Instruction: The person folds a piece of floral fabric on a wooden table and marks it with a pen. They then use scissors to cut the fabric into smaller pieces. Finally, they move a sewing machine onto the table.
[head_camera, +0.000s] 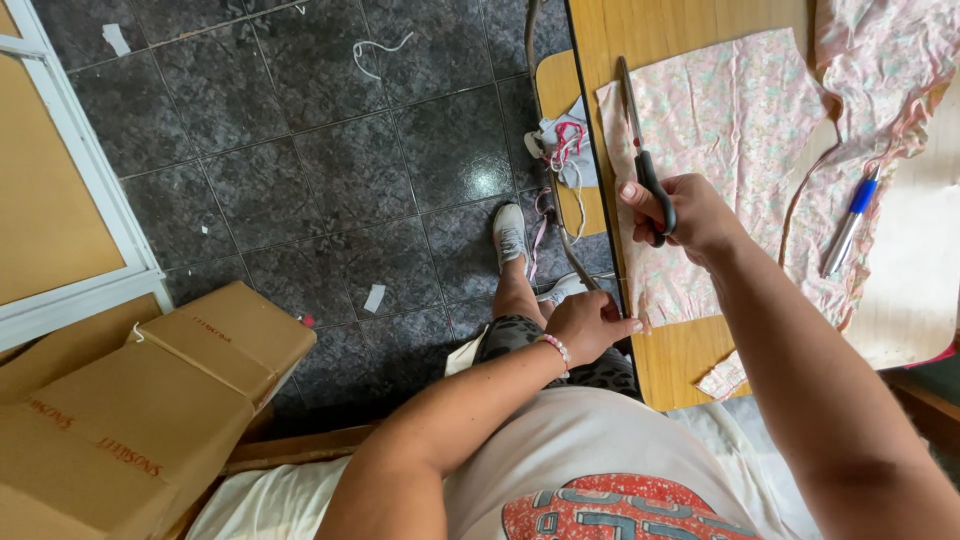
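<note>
My right hand (685, 215) grips the black handles of a pair of scissors (636, 128), whose long blades lie along the left edge of a piece of pale floral fabric (740, 150) on a wooden table (680, 25). My left hand (590, 322) pinches the near corner of that fabric at the table's edge. Whether the blades are apart is hard to tell.
A blue and silver pen (850, 222) lies on the fabric to the right. More pink floral cloth (890, 60) is bunched at the table's far right. Cardboard boxes (150, 400) stand on the dark tiled floor (300, 150) at left. Scraps litter the floor near my foot (510, 235).
</note>
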